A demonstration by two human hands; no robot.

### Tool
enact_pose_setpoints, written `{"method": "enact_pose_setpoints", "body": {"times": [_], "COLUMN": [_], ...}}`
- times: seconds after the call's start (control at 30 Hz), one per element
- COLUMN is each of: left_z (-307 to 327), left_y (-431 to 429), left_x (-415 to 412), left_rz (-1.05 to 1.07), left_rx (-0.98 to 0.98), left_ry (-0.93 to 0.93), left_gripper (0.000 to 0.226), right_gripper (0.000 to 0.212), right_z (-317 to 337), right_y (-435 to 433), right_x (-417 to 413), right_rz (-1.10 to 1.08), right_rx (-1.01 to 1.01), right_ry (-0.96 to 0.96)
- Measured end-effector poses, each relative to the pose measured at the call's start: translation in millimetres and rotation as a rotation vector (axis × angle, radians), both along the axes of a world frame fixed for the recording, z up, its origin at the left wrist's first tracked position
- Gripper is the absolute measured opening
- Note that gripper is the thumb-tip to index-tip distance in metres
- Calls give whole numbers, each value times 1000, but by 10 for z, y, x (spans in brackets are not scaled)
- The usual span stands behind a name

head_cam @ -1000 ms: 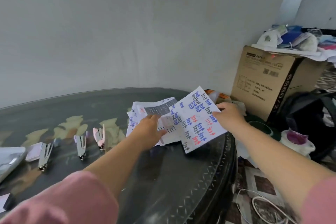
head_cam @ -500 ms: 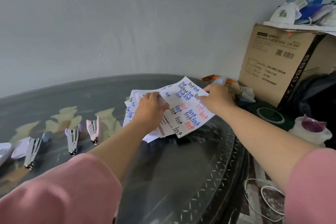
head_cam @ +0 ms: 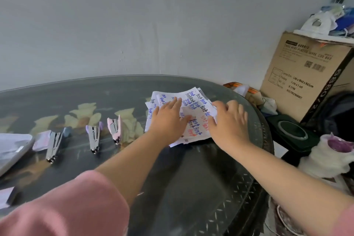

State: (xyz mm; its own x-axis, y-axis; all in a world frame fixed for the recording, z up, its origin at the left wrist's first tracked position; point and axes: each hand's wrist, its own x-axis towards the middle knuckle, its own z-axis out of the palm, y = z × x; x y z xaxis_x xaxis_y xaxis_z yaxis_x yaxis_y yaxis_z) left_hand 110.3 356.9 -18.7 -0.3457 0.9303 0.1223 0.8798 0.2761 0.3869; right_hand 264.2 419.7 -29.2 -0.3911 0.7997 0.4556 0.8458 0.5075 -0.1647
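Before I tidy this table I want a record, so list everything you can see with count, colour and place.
White paper sheets with blue and red handwriting: one loose stack, table's far right.
Blue-grey and silver metal stapler: one, table's left.
Purple and silver metal stapler: one, middle of the row.
Pink stapler: one, nearest the stack.
Small pale pink packet: one, left of the blue-grey stapler.
Oval glass-topped table: one, dark with pale floral pattern.
Brown cardboard box: one, right of table, clutter on top.
Left hand: one, flat on the stack.
Right hand: one, on the stack's right edge.
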Motion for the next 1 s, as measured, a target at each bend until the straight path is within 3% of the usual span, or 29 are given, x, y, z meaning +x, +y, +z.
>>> {"method": "enact_pose_setpoints", "body": {"times": [0.1, 0.23, 0.4, 0.47, 0.6, 0.77, 0.87, 1.0], "left_z": [46, 20, -87, -163, -223, -131, -162, -364], "left_y": [-682, -1875, -3193, -3531, -3822, -3687, -3558, -3479], "left_x": [-136, -329, -714, -909, -1312, -1777, -2021, -2165], "left_rz": [42, 239, 570, 654, 650, 670, 660, 643], "left_rx": [126, 202, 154, 103, 42, 82, 51, 40], "left_ry": [-46, -22, 38, 94, 149, 96, 44, 99], "left_gripper": [59, 53, 51, 52, 57, 50, 53, 59], "right_gripper": [39, 76, 69, 68, 41, 25, 31, 32], "right_z": [-23, 71, 68, -48, -305, -211, -155, -1], "right_y": [-678, -1756, -2589, -2827, -3065, -3131, -2991, -2677], "right_x": [94, 39, -334, -488, -681, -997, -1311, -1783], "right_rz": [235, 489, 521, 471, 409, 280, 228, 176], "right_rx": [-82, -507, -610, -516, -281, -338, -383, -220], "right_ry": [-29, -133, -233, -205, -43, 50, 40, -9]}}
